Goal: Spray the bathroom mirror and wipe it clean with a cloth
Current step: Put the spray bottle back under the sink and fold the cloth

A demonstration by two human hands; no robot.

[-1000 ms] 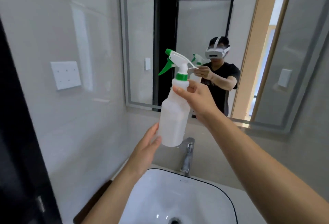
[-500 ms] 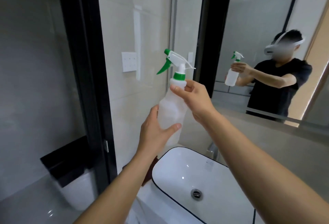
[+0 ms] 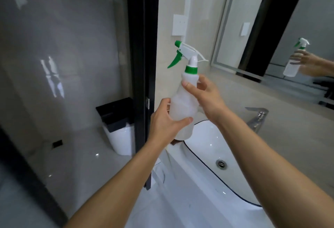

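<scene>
Above the sink (image 3: 204,148), we hold the spray bottle (image 3: 182,104) upright in both hands. Our view has swung left since a second ago, so the mirror (image 3: 289,28) now sits far right, and the nozzle points away from it; spraying probably isn't imminent. Our left hand (image 3: 166,126), which only touched the bottle's base before, now wraps its lower body. Our right hand (image 3: 206,95) pinches the shoulder below the green collar.
</scene>
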